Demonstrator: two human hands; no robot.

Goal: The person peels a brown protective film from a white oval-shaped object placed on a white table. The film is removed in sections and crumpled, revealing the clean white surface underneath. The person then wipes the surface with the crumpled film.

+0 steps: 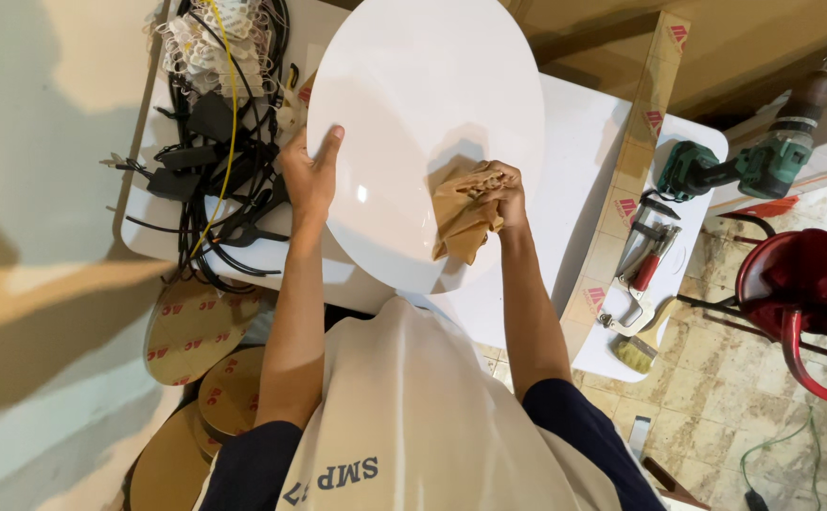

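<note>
Left hand (307, 178): closed on the left rim of the white oval panel (413, 114), thumb laid flat on its glossy face, remaining fingers hidden behind the edge.

Right hand (499, 194): clenched around a crumpled tan cloth (459, 220), pressing it against the panel's lower right area; fingertips buried in the folds and not separately visible.

White oval panel: held tilted above the table (574, 161), top edge cut off by the frame; its lower edge ends just above the person's chest.

Table, left end: tangle of black cables and clamps (215, 151), with one yellow wire; individual pieces hard to tell apart.

Table, right end: green cordless drill (735, 168), partly overhanging; clamp with red handle (642, 274); small brush (637, 352).

Floor, left: stack of brown discs (201, 378), partly hidden behind the arm.

Floor, right: red chair (801, 293), cut off by the frame edge.
</note>
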